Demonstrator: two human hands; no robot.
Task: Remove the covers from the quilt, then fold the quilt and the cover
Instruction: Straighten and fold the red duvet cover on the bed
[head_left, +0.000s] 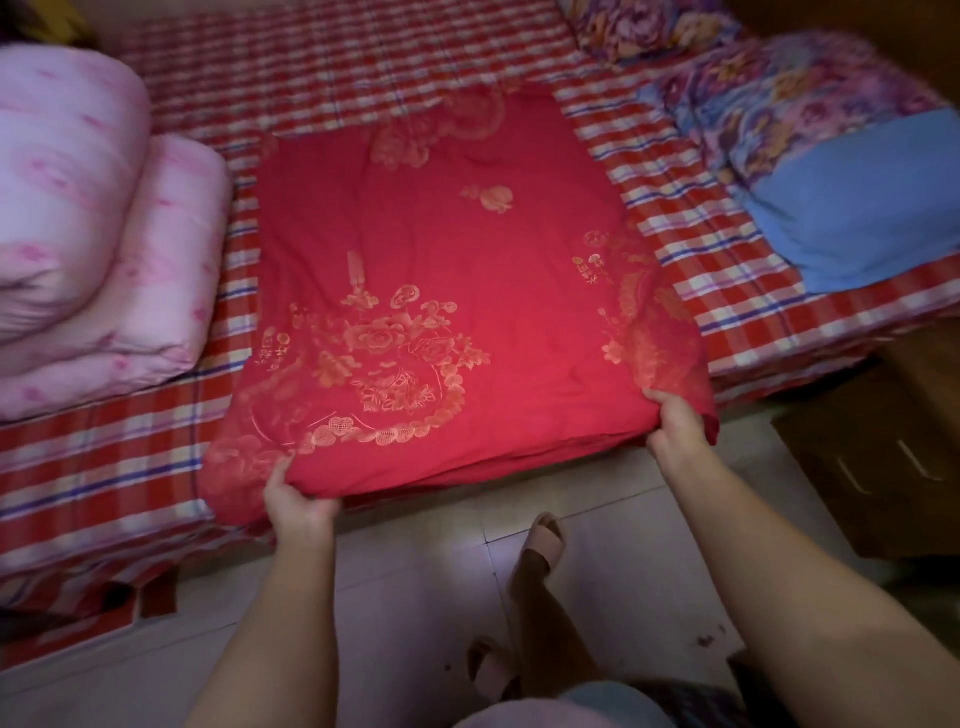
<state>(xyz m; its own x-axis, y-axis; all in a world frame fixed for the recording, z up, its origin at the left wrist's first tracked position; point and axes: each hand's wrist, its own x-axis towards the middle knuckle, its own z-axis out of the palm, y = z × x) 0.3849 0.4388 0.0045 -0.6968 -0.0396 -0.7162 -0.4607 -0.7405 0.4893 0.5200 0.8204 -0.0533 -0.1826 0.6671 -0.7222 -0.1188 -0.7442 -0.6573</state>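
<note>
A: Beyond your fingers the bed (363, 62), in its red checked sheet, fills the view. Its far end and both sides run out of the picture.

B: Right at your fingertips lies the red cover (441, 286) with the gold flowers. It is folded flat into a long panel, and its near edge hangs just over the bed's edge toward you.

A: Out past your left fingers sits the pink quilt (78, 208), folded into a thick bundle and cut off at the left border. Past your right fingers there is floral bedding (805, 130) with a blue patch. It is blurred, so you cannot tell whether it is a pillow or another quilt.

B: Your left hand (298, 496) grips the cover's near left corner, thumb on top, fingers curled under the fold and hidden by the cloth.

A: Your right hand (675, 426) holds the near right corner the same way, thumb above, fingers out of sight beneath the fabric. How many layers you have pinched cannot be made out.
</note>
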